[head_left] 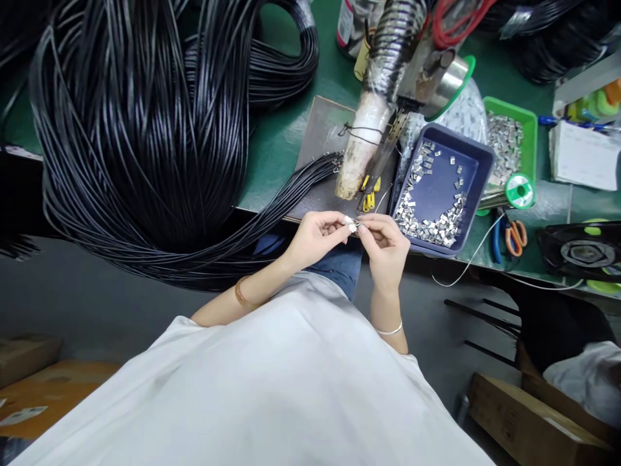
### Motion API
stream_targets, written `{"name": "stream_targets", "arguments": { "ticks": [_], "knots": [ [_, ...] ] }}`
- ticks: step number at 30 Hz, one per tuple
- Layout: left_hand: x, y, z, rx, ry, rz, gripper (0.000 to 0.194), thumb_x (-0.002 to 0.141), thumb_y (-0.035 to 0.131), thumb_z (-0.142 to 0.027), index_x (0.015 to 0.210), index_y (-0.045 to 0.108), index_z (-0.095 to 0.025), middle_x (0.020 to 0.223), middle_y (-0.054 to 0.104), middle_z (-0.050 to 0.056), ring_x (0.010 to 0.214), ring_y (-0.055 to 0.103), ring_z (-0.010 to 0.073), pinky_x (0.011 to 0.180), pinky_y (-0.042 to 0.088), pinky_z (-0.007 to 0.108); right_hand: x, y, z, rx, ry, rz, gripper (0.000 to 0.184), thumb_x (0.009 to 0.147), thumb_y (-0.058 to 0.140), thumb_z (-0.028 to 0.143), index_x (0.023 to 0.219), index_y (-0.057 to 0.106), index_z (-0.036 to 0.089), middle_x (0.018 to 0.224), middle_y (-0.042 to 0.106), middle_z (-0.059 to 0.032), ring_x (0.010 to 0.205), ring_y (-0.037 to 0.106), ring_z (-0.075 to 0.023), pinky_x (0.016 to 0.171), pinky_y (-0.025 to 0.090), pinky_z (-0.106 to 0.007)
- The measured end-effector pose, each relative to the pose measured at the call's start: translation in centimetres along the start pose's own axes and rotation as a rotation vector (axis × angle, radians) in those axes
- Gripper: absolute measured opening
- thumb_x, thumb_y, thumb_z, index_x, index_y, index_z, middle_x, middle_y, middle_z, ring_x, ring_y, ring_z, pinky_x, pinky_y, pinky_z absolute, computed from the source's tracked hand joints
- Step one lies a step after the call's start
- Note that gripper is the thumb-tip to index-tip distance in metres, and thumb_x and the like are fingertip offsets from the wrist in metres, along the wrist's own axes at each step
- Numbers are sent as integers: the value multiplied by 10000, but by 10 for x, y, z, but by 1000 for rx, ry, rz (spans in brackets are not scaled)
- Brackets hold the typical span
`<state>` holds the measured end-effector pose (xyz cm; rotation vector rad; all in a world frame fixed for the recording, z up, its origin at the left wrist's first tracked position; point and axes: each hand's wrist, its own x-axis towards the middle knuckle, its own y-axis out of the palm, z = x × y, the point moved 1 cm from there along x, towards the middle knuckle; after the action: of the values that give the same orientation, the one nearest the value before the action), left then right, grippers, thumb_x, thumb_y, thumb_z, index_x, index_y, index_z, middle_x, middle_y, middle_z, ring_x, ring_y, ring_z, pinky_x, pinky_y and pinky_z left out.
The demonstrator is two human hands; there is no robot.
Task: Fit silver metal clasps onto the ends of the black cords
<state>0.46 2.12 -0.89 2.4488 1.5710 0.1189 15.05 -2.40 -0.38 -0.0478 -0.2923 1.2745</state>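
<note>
Apparently light and stiff, the small piece (353, 227) sits near the middle of the frame, too tiny to make out well; it probably suits a fingertip pinch at its edges. Left hand (324, 231) and right hand (388, 244) both seem to pinch it, fingertips nearly meeting, left forearm slanting from lower left, right forearm almost upright.

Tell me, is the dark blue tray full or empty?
Partly filled: small metal pieces lie in the dark blue tray, thickest along its near side, while its middle is bare.
</note>
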Motion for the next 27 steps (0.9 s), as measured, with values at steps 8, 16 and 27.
{"name": "stream_targets", "arguments": {
  "ticks": [8, 16, 27],
  "knots": [
    [0, 0, -9, 259, 49, 149, 317, 894, 576, -268, 613, 571, -124, 571, 557, -3, 540, 482, 70, 564, 378, 198, -1, -9, 4, -137, -100, 3, 66, 849, 676, 214, 887, 726, 233, 965, 694, -22, 890, 685, -122, 729, 605, -259],
    [-1, 1, -2, 375, 97, 126, 194, 874, 613, -277, 753, 632, -127, 646, 609, 1, 582, 512, 87, 573, 383, 202, -5, -11, 7, -274, -182, 13, 59, 859, 640, 199, 879, 696, 207, 998, 686, -38, 919, 698, -144, 750, 618, -287],
    [-12, 6, -3, -179, -140, 108, 385, 818, 687, -509, 783, 548, -152, 537, 560, -24, 395, 317, 35, 411, 229, 200, -11, 6, 4, -87, -111, -99, 64, 866, 632, 247, 827, 648, 199, 1045, 664, -44, 957, 720, -169, 825, 624, -340]
  ]
}}
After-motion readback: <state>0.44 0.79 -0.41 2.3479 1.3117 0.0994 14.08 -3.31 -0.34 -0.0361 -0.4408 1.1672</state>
